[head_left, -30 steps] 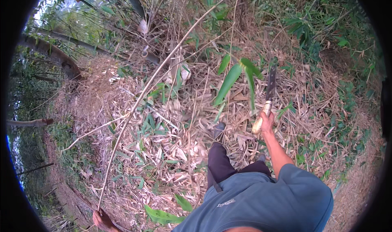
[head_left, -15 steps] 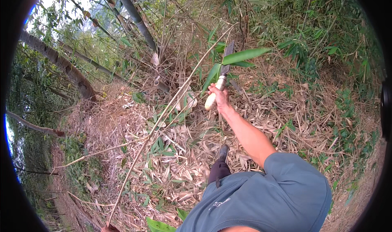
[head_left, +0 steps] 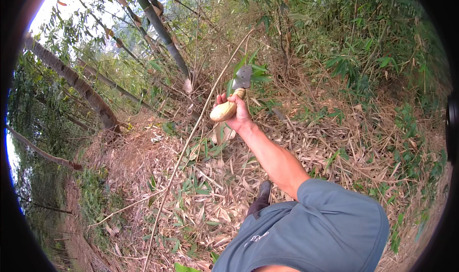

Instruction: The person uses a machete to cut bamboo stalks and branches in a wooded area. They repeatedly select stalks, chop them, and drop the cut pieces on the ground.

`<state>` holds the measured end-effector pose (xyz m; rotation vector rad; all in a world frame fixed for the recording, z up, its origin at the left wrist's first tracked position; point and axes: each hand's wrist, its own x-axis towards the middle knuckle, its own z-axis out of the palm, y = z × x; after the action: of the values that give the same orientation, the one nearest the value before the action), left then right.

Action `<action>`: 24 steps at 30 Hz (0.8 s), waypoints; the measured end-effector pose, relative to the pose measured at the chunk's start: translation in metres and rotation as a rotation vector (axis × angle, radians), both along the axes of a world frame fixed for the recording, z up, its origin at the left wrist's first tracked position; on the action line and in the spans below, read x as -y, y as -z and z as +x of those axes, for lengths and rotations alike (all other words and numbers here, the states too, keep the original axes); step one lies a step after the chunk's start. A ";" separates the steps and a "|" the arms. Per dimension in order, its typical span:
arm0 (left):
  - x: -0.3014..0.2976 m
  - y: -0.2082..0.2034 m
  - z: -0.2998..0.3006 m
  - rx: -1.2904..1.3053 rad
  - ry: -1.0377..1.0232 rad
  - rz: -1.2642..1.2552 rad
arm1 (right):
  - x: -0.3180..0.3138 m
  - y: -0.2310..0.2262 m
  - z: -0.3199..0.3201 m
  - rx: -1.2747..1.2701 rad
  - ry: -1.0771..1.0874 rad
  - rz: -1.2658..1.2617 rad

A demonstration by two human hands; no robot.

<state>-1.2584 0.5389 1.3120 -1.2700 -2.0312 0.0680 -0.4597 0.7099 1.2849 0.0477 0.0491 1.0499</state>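
Note:
My right hand [head_left: 240,117] is out in front at the middle, its fingers wrapped round the pale wooden handle [head_left: 224,112] of a machete [head_left: 243,77]. The dark, broad blade tilts up and away from me, foreshortened. Green leaves [head_left: 260,72] show just behind the blade; whether it touches them I cannot tell. A long thin bamboo branch [head_left: 192,132] slants from the upper middle to the lower edge, passing left of the machete. The branch's near end runs out of the picture. My left hand is out of view.
Dry bamboo leaves [head_left: 215,214] cover the ground. Thick bamboo stems [head_left: 162,30] rise at the upper left beside a leaning trunk [head_left: 88,88]. Dense green foliage [head_left: 354,56] stands at the right. My shoe [head_left: 265,189] rests on the leaf litter.
My right hand and the machete have moved left and nearer, and the blade looks more foreshortened. The branch's top has shifted left. My left hand, earlier at the lower edge on the branch, has left the view.

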 end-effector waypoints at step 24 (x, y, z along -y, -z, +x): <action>0.012 0.159 0.049 0.255 -0.115 0.146 | 0.077 -0.023 -0.039 0.244 0.049 -0.141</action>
<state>-1.2095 0.5270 1.1525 -1.1165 -2.2796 -0.1947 -0.4983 0.6333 1.3081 -0.2062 -0.0984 0.9949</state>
